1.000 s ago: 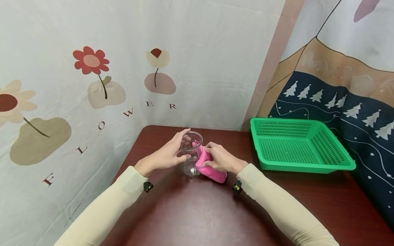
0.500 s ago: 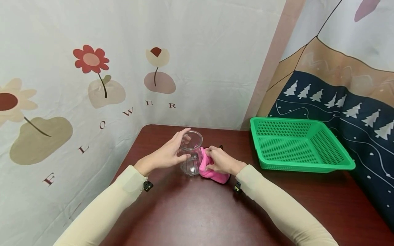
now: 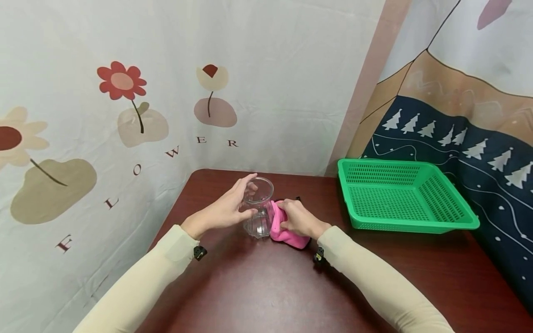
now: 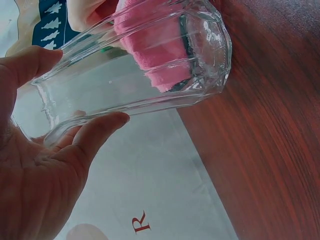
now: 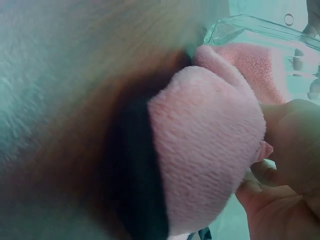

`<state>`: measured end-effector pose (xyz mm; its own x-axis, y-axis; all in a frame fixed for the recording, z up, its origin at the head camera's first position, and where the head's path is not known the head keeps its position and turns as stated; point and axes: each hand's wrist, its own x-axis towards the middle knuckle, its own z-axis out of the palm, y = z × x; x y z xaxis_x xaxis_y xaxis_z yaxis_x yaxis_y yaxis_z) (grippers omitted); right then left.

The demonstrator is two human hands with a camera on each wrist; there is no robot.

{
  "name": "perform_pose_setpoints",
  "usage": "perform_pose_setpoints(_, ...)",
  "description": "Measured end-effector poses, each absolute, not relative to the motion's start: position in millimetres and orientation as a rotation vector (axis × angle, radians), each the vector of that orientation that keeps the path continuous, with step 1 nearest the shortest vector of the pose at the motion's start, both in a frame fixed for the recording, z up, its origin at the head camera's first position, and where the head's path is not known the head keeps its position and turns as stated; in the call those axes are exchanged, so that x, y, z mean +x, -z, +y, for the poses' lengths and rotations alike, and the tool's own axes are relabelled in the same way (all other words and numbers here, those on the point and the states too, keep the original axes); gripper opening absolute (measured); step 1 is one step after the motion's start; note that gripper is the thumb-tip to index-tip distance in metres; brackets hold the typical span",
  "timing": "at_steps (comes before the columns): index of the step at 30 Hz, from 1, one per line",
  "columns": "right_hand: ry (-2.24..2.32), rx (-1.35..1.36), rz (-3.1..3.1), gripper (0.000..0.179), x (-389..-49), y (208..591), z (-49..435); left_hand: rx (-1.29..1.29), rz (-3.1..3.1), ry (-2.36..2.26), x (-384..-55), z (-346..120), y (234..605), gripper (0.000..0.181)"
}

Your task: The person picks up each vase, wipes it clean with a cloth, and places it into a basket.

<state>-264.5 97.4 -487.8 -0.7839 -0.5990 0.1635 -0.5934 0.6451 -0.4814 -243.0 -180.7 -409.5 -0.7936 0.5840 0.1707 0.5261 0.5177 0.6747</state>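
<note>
A clear glass jar (image 3: 259, 224) with a round rim and a faceted base stands upright on the table. My left hand (image 3: 222, 209) holds it near the rim, thumb on the near side and fingers around the far side. Just right of the jar, my right hand (image 3: 300, 218) pinches a bunched pink cloth (image 3: 291, 238) with a dark edge. In the left wrist view the cloth (image 4: 155, 45) shows through the glass, close against the jar's side. The right wrist view has the fuzzy folded cloth (image 5: 210, 140) beside the jar; some right fingertips are hidden by it.
A green perforated basket (image 3: 416, 227) stands at the back right of the dark red-brown table (image 3: 250, 291). Behind the table hangs a white printed curtain (image 3: 283, 92), with a dark blue tree-patterned part at the right.
The right hand and the pink cloth have shifted slightly right and down along the jar's side; the pink no longer shows behind the rim. The left hand and jar have barely moved.
</note>
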Motion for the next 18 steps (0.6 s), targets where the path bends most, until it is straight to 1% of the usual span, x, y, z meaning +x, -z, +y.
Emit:
perform_pose_setpoints(6, 0.91, -0.973, 2.849, 0.059, -264.0, 492.0, 98.9, 0.984, 2.666, -1.149, -243.8, -179.9, 410.9, 0.103)
perform_pose_setpoints(18, 1.018, -0.998, 2.879, 0.052, -262.8, 484.8, 100.8, 0.983, 2.666, -1.166, -245.1, -180.6, 412.6, 0.102)
